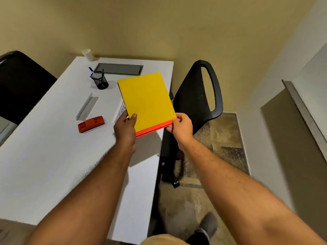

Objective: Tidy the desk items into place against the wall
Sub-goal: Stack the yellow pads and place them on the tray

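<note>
A yellow notebook with a red spine hovers above the right part of the white desk. My left hand grips its near left corner, thumb on the cover. My right hand pinches the near right corner at the red spine. A white paper with writing peeks out under the notebook's left edge. On the desk lie a red stapler, a folded white name stand and a black mesh pen cup holding a blue pen. A paper cup stands by the wall.
A grey cable hatch is set into the desk near the wall. A black office chair stands right of the desk, another dark chair at the left. A whiteboard edge runs along the right wall.
</note>
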Motion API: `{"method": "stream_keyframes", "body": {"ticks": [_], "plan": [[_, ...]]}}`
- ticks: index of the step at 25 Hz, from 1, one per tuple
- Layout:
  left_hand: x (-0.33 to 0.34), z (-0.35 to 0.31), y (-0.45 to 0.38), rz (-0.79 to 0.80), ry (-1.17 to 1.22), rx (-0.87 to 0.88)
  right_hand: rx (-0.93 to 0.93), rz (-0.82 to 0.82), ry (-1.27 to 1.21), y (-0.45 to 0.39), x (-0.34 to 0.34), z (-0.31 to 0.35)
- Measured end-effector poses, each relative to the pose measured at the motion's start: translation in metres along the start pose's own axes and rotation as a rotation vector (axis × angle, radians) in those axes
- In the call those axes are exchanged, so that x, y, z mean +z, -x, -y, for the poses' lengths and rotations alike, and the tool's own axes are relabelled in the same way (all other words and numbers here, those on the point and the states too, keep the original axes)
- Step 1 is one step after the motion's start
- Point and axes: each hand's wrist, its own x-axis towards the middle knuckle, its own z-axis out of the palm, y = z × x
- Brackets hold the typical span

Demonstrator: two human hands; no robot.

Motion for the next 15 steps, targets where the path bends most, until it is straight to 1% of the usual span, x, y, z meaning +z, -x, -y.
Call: {"method": "stream_keyframes", "body": {"ticks": [3, 5, 7, 8, 10, 13, 15], "plan": [[0.045, -0.004, 0.008, -0.186, 0.129, 0.039, -0.071, 0.157, 0.004, -0.033, -0.034, 0.031], [0.074, -0.011, 0.011, -0.239, 0.201, 0.040, -0.110, 0.240, 0.017, -0.049, -0.057, 0.052], [0.099, -0.013, 0.015, -0.251, 0.247, 0.014, -0.119, 0.288, 0.052, -0.058, -0.077, 0.069], [0.097, -0.016, 0.017, -0.244, 0.260, 0.003, -0.113, 0.311, 0.049, -0.056, -0.077, 0.071], [0.140, -0.023, 0.022, -0.273, 0.329, 0.031, -0.144, 0.387, 0.069, -0.081, -0.114, 0.100], [0.156, -0.033, 0.021, -0.228, 0.355, 0.010, -0.113, 0.407, 0.061, -0.096, -0.127, 0.113], [0.167, -0.035, 0.020, -0.260, 0.333, 0.006, -0.100, 0.422, 0.080, -0.107, -0.132, 0.117]]}}
